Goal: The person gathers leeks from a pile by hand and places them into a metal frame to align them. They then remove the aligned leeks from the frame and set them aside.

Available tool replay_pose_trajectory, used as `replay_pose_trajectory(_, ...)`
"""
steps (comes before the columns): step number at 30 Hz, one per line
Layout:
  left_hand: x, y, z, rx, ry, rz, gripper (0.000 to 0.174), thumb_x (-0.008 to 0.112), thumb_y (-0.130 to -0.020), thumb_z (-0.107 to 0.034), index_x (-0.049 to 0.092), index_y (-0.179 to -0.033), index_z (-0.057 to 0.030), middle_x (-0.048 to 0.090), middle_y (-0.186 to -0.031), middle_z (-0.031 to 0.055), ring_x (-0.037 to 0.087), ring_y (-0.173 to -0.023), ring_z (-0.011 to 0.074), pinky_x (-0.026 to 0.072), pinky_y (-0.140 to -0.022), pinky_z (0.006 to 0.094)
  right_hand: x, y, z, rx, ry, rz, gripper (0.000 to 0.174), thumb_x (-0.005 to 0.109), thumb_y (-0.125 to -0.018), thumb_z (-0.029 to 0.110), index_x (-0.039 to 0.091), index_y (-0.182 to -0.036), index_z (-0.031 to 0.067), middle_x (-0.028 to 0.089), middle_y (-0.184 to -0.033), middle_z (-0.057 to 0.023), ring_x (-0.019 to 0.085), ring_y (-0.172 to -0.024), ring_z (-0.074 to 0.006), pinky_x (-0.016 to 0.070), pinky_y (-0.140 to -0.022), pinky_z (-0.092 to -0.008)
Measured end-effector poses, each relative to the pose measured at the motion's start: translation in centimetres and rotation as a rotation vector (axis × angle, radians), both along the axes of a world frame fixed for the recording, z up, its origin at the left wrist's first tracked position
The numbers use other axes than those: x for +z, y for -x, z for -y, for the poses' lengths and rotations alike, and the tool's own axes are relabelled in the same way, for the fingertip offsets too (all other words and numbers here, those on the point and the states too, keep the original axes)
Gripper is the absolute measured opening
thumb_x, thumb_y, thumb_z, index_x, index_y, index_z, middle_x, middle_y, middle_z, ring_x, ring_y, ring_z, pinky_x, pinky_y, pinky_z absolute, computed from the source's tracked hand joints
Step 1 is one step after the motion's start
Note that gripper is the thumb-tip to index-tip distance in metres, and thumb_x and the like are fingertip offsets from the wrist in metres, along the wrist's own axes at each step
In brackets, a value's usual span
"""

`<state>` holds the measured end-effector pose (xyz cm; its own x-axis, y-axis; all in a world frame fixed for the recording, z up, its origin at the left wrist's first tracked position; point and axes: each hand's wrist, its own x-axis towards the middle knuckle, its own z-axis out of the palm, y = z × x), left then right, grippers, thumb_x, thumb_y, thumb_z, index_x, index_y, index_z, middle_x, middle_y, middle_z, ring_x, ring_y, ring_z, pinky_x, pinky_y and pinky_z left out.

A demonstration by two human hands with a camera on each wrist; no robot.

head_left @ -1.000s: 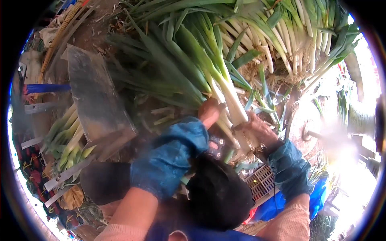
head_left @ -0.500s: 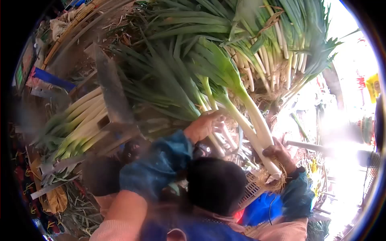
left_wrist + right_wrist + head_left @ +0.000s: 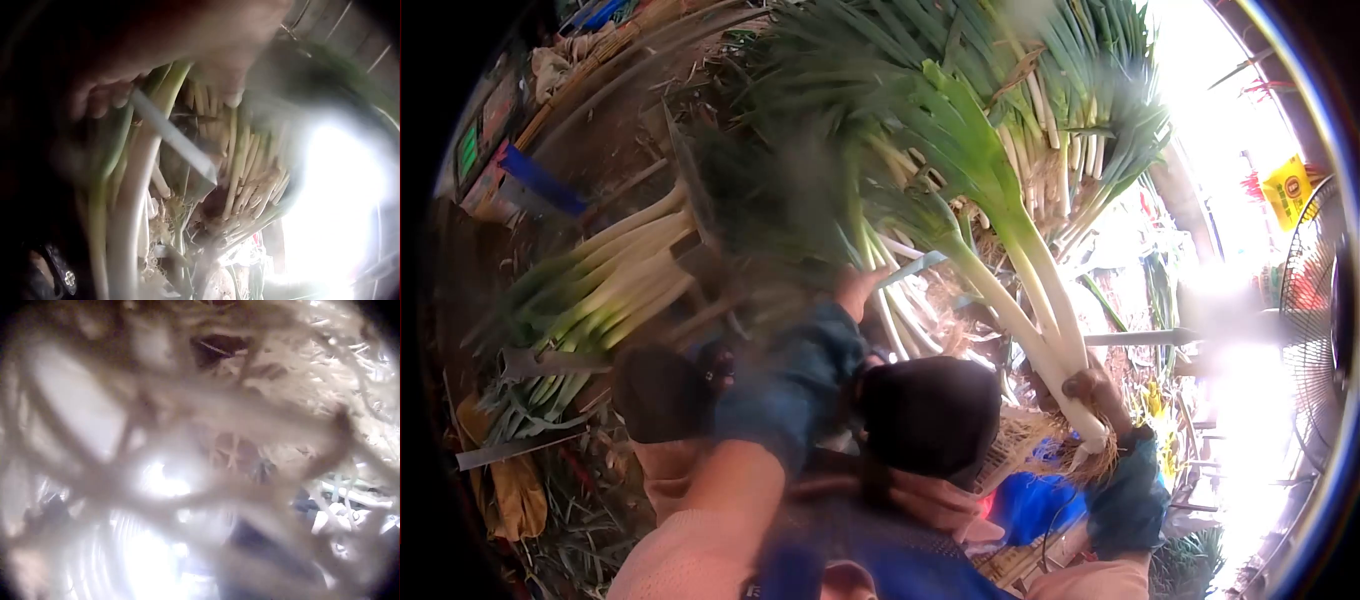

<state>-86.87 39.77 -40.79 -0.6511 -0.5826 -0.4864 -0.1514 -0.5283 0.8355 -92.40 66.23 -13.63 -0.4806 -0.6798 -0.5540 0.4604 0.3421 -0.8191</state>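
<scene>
My right hand [image 3: 1102,400] grips a few long leeks [image 3: 1040,300] low on their white shafts, just above the hairy roots [image 3: 1090,455]. Their green tops fan up and to the left. In the right wrist view blurred roots [image 3: 237,412] fill the foreground and hide the hand. My left hand [image 3: 858,292] is over other leek stalks [image 3: 134,206], thumb spread well apart from the fingers [image 3: 100,103]. A pale, flat strip of leaf [image 3: 175,140] slants down beside those fingers in the left wrist view.
A large leek pile [image 3: 1090,130] lies at the back. More leeks [image 3: 615,275] are bunched at left beside an upright metal plate [image 3: 690,170]. A fan [image 3: 1310,310] stands at the right edge, with a metal rod [image 3: 1140,338] nearby. Dark-covered knees [image 3: 930,415] are in front.
My right hand has lifted the leeks away from the left hand, out to the right. The left hand has let go of them and shifted left. The view has turned slightly.
</scene>
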Motion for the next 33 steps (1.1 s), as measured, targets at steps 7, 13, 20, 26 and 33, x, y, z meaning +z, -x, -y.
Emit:
replay_pose_trajectory(7,-10.5,1.0,2.4,-0.439,0.051,0.007,0.023,0.061,-0.076,-0.020,0.063,-0.084,0.0013,0.061,-0.089,0.0118,0.058,-0.078,0.0216,0.0457,-0.056,0.0331,-4.3,2.2,-0.5,-0.009,-0.322,-0.102,0.052,0.066,-0.073,0.017,0.049,-0.117,-0.0038,0.058,-0.095,-0.0128,0.057,-0.081,-0.0185,0.0488,-0.070,-0.0280)
replay_pose_trajectory(13,1.4,-0.8,3.0,-0.593,0.161,0.065,0.047,0.066,-0.076,-0.041,0.062,-0.097,0.0008,0.061,-0.078,0.0120,0.059,-0.073,0.0237,0.0451,-0.061,0.0360,-5.8,3.8,0.2,0.163,-0.470,-0.223,0.047,0.061,-0.073,0.016,0.051,-0.114,-0.0055,0.058,-0.092,-0.0137,0.058,-0.073,-0.0164,0.0488,-0.065,-0.0272)
replay_pose_trajectory(20,9.9,1.5,-2.8,-0.954,-0.770,-0.510,0.067,0.068,-0.077,-0.045,0.044,-0.120,0.0002,0.055,-0.114,0.0182,0.062,-0.094,0.0267,0.0553,-0.077,0.0387,-0.7,2.9,-2.4,0.103,-0.154,-0.128,0.053,0.064,-0.075,0.017,0.048,-0.121,-0.0040,0.059,-0.096,-0.0131,0.060,-0.079,-0.0172,0.0516,-0.067,-0.0265)
replay_pose_trajectory(26,19.6,2.0,-4.4,-0.546,-0.766,-0.906,0.035,0.052,-0.092,-0.029,0.049,-0.110,0.0012,0.059,-0.099,0.0100,0.061,-0.095,0.0231,0.0505,-0.086,0.0367,4.0,-1.2,-4.0,-0.090,0.059,-0.037,0.058,0.065,-0.077,0.012,0.040,-0.128,-0.0013,0.057,-0.102,-0.0126,0.060,-0.083,-0.0150,0.0541,-0.073,-0.0275)
replay_pose_trajectory(33,23.0,1.9,-4.4,-0.217,-0.692,-0.852,0.026,0.061,-0.084,-0.004,0.049,-0.107,0.0001,0.057,-0.096,0.0113,0.058,-0.089,0.0228,0.0505,-0.079,0.0351,10.0,-7.5,0.3,-0.028,-0.145,-0.263,0.042,0.059,-0.083,0.019,0.047,-0.118,-0.0015,0.059,-0.094,-0.0107,0.059,-0.081,-0.0161,0.0491,-0.066,-0.0280)
